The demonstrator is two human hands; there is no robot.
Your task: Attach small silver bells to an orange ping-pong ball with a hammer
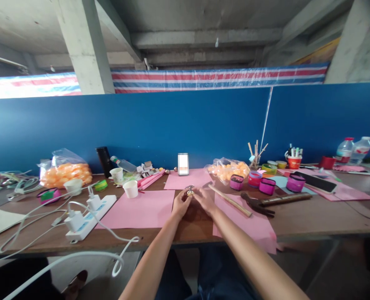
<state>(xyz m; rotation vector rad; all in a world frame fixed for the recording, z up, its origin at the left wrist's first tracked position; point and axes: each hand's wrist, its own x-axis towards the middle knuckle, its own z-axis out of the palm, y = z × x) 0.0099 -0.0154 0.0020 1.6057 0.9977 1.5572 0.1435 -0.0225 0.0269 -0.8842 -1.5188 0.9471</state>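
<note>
In the middle of the table, my left hand (180, 204) is closed, its fingertips pinching a small shiny metal piece (190, 191) with a yellowish part. My right hand (205, 201) comes in from the other side, its bent fingers also closed on the piece. Its exact kind is too small to make out, and fingers hide part of it. Both hands are over bare brown wood between two pink sheets, the left sheet (137, 212) and the right sheet (244, 221).
Right of my hands lie a wooden stick (231, 201) and a claw hammer (266, 202). Orange balls fill a bag (230, 168) behind them. To my left are a white paper cup (130, 189) and a power strip (93, 218) with trailing cables. A phone (183, 164) stands ahead.
</note>
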